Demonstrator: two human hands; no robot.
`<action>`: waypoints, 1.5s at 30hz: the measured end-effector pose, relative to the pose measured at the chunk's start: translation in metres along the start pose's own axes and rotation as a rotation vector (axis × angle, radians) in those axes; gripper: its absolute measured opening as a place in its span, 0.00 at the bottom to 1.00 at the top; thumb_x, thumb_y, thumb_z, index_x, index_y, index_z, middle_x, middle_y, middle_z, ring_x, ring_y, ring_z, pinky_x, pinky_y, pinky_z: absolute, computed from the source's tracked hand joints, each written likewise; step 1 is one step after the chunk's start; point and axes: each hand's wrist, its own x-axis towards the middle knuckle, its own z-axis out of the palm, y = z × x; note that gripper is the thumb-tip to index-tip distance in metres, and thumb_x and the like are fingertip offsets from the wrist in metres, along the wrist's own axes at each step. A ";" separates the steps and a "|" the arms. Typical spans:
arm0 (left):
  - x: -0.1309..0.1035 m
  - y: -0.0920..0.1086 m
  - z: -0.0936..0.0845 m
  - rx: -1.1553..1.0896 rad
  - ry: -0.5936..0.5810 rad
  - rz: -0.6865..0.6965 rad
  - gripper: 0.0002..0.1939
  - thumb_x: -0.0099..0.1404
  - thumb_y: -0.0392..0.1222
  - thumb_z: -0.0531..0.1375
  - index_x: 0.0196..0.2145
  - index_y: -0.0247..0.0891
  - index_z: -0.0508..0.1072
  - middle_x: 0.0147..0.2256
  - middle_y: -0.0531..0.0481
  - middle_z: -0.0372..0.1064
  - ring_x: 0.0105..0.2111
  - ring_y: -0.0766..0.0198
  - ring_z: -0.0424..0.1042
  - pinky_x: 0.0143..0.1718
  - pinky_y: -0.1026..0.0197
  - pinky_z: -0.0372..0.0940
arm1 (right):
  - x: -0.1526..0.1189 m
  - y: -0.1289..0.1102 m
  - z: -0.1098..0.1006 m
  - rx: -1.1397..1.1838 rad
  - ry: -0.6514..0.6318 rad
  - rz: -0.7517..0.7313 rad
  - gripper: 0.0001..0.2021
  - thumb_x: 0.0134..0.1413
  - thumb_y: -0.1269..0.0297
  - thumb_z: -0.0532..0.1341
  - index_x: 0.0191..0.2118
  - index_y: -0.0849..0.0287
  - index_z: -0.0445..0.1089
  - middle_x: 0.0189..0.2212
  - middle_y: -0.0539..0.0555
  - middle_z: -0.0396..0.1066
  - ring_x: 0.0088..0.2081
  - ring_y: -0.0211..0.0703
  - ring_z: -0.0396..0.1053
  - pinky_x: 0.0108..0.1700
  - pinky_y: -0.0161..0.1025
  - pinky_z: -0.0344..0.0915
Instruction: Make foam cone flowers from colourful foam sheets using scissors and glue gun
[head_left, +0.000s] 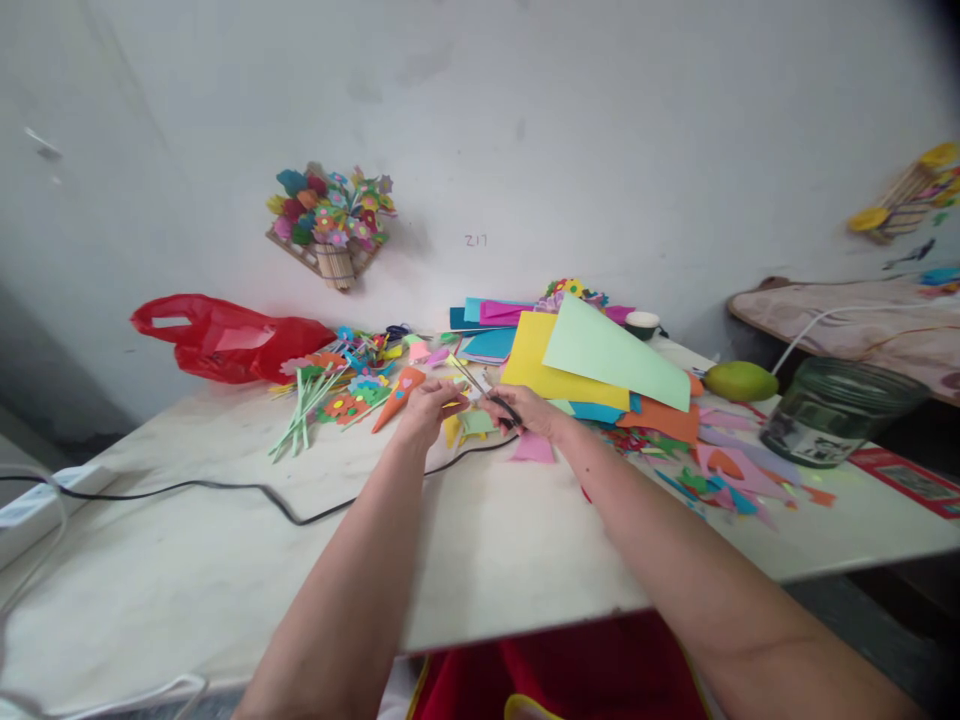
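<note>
In my right hand (529,410) is a pair of scissors (474,379), its dark handle in my fingers and its blades pointing up and to the left. My left hand (430,408) is closed in a pinch beside the blades; whatever its fingertips hold is too small to make out. Just left of it lies an orange foam cone (399,396) with coloured dots. Below the hands are yellow and pale green scraps (475,424) and a pink scrap (534,448).
A yellow sheet (529,352) and a pale green sheet (600,350) lie behind my right hand. Flower pieces (345,405), pale green stems (301,415) and a red bag (225,340) are at left. A glass jar (825,410) and mango (741,381) stand right. A black cable (292,515) crosses the table.
</note>
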 end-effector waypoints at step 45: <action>0.001 -0.001 0.002 -0.073 -0.019 -0.017 0.11 0.41 0.37 0.69 0.22 0.35 0.70 0.27 0.47 0.74 0.32 0.60 0.75 0.47 0.53 0.67 | 0.009 0.013 0.004 0.123 -0.026 -0.102 0.15 0.42 0.54 0.64 0.30 0.61 0.66 0.19 0.44 0.58 0.19 0.29 0.55 0.18 0.29 0.57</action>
